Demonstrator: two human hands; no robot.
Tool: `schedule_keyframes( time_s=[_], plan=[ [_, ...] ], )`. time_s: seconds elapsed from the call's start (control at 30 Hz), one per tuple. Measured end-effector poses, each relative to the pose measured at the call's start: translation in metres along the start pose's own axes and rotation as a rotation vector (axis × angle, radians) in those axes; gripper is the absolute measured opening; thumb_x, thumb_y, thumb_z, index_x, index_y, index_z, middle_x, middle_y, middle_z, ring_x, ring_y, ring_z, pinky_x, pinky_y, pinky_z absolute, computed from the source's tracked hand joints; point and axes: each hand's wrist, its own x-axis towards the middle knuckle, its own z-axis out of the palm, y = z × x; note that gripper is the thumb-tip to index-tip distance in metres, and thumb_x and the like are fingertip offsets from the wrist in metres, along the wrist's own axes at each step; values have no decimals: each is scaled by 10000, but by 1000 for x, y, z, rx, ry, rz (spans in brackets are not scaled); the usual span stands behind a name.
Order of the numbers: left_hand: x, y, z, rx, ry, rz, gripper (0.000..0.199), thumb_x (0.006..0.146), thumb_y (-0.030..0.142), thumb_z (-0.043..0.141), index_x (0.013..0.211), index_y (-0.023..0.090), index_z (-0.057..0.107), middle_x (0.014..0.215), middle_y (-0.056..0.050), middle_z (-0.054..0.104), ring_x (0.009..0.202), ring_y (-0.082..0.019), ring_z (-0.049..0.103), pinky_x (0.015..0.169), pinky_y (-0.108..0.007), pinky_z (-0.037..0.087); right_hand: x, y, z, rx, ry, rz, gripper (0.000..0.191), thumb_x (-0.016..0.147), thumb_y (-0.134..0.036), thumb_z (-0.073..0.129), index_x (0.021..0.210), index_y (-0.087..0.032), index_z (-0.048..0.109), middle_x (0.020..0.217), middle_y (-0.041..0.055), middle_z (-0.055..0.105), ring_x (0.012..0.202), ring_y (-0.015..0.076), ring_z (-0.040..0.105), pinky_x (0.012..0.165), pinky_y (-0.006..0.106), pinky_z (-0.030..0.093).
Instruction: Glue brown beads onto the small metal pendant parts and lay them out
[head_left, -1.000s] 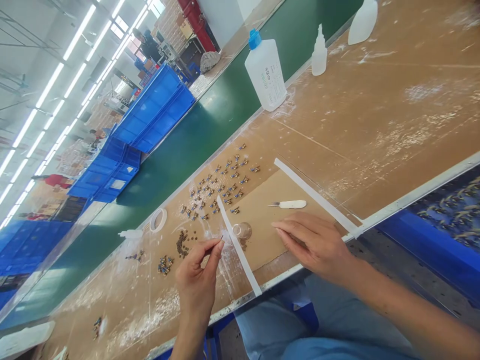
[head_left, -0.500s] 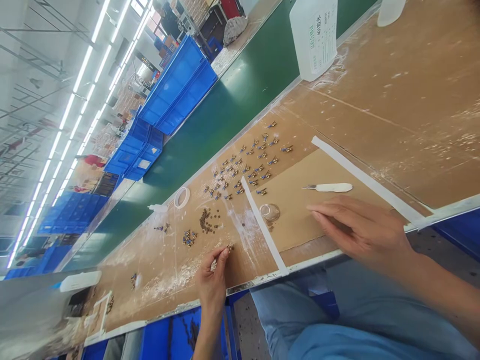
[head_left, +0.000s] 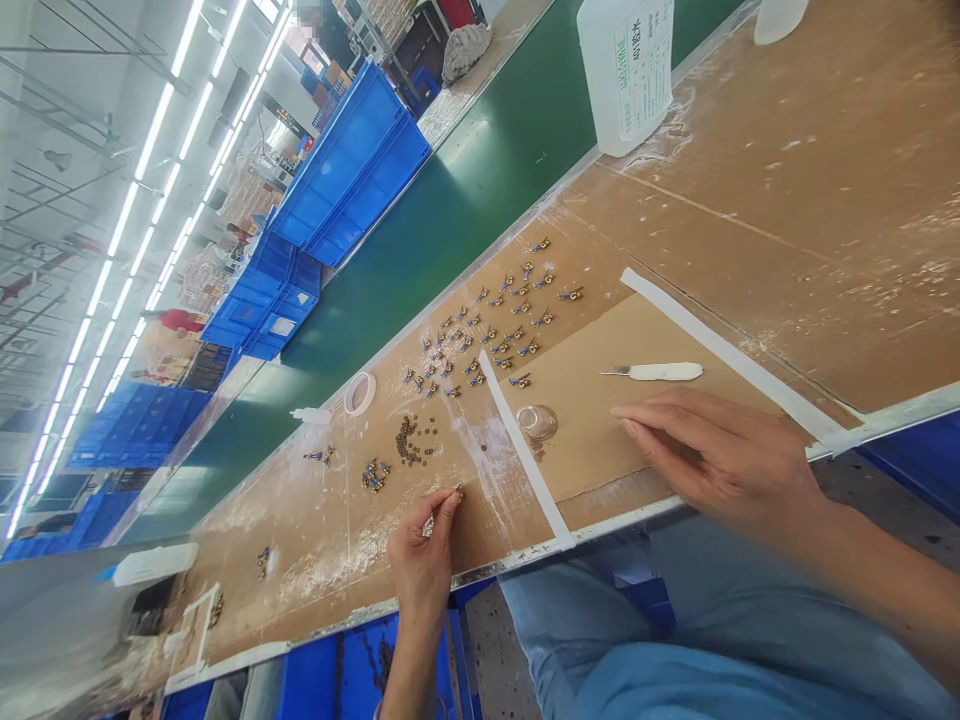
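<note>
My left hand (head_left: 421, 550) is closed in a pinch over the near part of the table. Between its thumb and forefinger sits a small metallic piece (head_left: 460, 493), mostly covered by the fingertips. My right hand (head_left: 724, 450) hovers over the cardboard sheet (head_left: 600, 440), fingers pressed together; whatever they hold, if anything, is too small to make out. Just beyond it lies a white-handled knife (head_left: 666, 371). A small clear cup (head_left: 537, 422) stands on the cardboard's left side. Beyond my left hand are a heap of small brown round pieces (head_left: 409, 440) and a cluster of blue-and-gold figures (head_left: 373, 475).
Many blue-and-gold pieces (head_left: 514, 333) are spread out beyond the cardboard. A tape roll (head_left: 360, 394) and a small white bottle (head_left: 310, 415) lie near the green belt (head_left: 480, 170). A large labelled jug (head_left: 628, 80) stands at the back; blue crates (head_left: 360, 170) stand across the belt.
Both hands hold nearly the same place and pose. The whole view has shifted slightly to the left and up.
</note>
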Motion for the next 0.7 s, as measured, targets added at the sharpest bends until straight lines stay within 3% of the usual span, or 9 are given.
schedule_keyframes(
  time_s=[0.23,0.5,0.6,0.7],
  plan=[
    [0,7,0,67,-8,87,210,799,424,669,805,248,783,892,-36,783,902,-251,712,854,-359,525,0,0,-1,26,-14,3,221,864,-79,602,1046,-202,620,894,17,715,808,135,682,814,270,562],
    [1,2,-7,-210,58,-84,281,719,455,762,860,212,772,875,-50,782,860,-235,719,819,-341,555,1,-1,-1,42,35,8,239,852,-63,619,1049,-197,617,892,7,706,820,112,675,834,239,551],
    [33,6,-9,-354,105,-88,291,710,434,769,853,183,742,783,-42,761,778,-200,708,772,-314,555,0,-1,0,46,26,6,235,857,-64,619,1059,-184,615,896,9,699,830,108,669,843,233,539],
    [90,15,-11,-380,126,-51,292,710,434,745,800,158,717,733,-45,742,744,-193,700,763,-321,546,0,-1,1,19,16,-27,196,887,-100,597,1061,-190,614,890,-3,698,812,101,668,843,221,529]
  ],
)
